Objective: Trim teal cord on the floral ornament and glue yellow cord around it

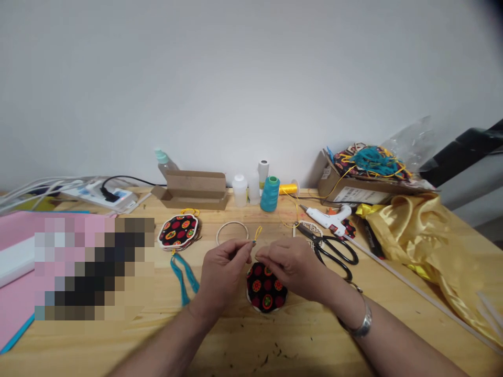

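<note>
My left hand (222,272) is closed in a pinch on a yellow cord (258,233), whose loop sticks up above the fingertips; something small and greenish shows at the pinch. My right hand (296,267) is also pinched, just to the right of the left fingertips, and what it holds is too small to make out. Below both hands lies a black patterned fabric ornament (267,290) with red and orange flowers, its upper right edge covered by my right hand. Behind the fingers, a thin round hoop (232,224) is partly hidden.
Left stands a finished-looking ornament (178,232) with a teal tassel (184,277). To the right are black-handled scissors (340,248), a glue gun (328,220) and gold cloth (416,235). Teal thread (270,195), bottles (240,191), an open carton (196,189) and a filled box (353,193) line the wall.
</note>
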Available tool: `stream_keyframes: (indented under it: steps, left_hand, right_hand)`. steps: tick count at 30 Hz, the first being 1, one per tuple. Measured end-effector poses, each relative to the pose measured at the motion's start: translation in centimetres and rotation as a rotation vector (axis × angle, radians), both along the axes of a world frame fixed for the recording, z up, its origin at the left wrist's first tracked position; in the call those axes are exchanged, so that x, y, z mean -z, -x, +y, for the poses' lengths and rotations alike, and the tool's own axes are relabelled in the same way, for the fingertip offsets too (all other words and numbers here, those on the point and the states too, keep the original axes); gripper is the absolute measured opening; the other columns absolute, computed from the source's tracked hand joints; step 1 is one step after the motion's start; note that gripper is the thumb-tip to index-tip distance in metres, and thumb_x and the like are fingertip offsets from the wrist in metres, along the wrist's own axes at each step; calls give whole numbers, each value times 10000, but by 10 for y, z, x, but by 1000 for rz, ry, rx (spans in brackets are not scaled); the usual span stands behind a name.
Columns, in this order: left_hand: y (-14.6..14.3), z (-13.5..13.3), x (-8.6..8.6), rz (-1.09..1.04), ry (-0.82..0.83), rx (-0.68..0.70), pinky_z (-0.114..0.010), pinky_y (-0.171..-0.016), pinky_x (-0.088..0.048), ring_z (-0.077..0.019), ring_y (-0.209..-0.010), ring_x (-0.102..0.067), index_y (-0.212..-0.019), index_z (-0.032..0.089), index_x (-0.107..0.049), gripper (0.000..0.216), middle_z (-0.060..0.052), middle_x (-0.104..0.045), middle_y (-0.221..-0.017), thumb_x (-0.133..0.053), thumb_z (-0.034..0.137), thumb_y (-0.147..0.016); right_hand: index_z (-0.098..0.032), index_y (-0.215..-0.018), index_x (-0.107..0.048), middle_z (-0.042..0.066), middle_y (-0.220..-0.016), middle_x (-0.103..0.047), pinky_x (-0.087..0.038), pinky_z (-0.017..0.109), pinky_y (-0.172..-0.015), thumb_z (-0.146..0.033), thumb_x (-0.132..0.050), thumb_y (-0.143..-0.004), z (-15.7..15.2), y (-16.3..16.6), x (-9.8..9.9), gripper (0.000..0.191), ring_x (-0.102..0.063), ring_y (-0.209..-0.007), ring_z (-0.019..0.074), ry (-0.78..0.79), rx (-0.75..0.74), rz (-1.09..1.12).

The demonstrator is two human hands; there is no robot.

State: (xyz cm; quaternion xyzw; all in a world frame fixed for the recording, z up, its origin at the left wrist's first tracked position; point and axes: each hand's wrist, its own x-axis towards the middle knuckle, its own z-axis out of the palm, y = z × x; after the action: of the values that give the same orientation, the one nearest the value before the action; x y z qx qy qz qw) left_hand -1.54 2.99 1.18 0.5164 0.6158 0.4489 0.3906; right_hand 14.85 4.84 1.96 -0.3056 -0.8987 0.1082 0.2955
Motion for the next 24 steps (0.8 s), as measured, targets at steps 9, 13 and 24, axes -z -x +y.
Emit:
stream_keyframes:
  steps: [9,13,24]
  left_hand:
    - [0,-3,4,112,-116,387,-221,-627,-420,-140,-661,-579,-765,225,-709,215,11,-688,-702,-498,242,-807]
    - [-2,-5,2,35,-59,499,-211,-594,-408,-130,-618,-549,-728,213,-702,194,10,-656,-653,-517,223,-788]
    - [0,-1,-5,-132,62,217,-196,-503,-370,-100,-514,-462,-573,172,-630,222,30,-547,-517,-584,308,-743]
  right_hand:
    - [-178,-814,-590,14,-683,-562,-273,277,-557,-153,-439,-869,0,-10,-12,163,-457,-654,144,-223,38,-244]
    - [-177,-785,-619,22,-706,-585,-328,242,-600,-206,-478,-870,13,-18,-12,168,-496,-682,125,-26,73,-85]
    - [-145,-606,-604,-43,-509,-499,-336,183,-485,-189,-538,-796,18,0,2,206,-438,-497,74,658,153,284]
